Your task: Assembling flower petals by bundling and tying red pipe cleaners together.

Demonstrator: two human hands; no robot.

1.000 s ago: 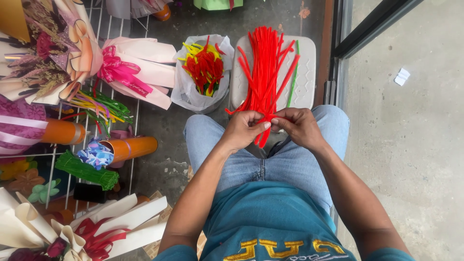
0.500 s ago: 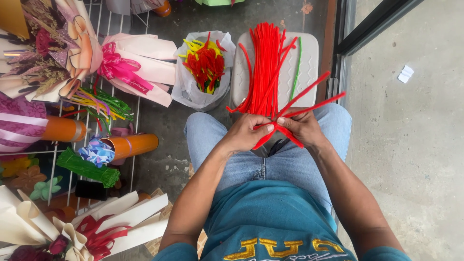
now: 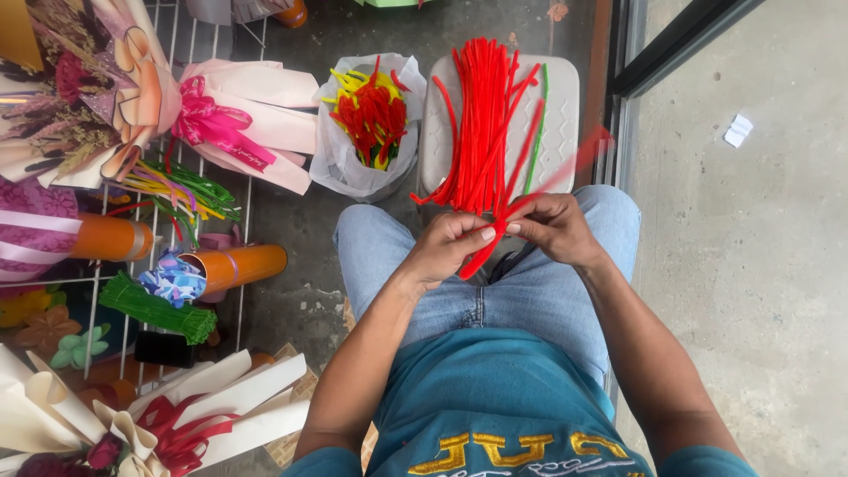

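White plastic stool [image 3: 565, 106] on grey concrete floor [image 3: 760, 265]; red pipe-cleaner bundle [image 3: 481, 115] plus one green stem [image 3: 536, 132] lying on top. Plastic bag [image 3: 340, 159] and paper scrap [image 3: 738, 131] on floor.

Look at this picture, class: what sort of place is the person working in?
Probably a small florist's or craft-bouquet stall. Wrapped bouquets lie on a wire rack, a bag of handmade flowers stands on the floor, and both hands twist red pipe cleaners.
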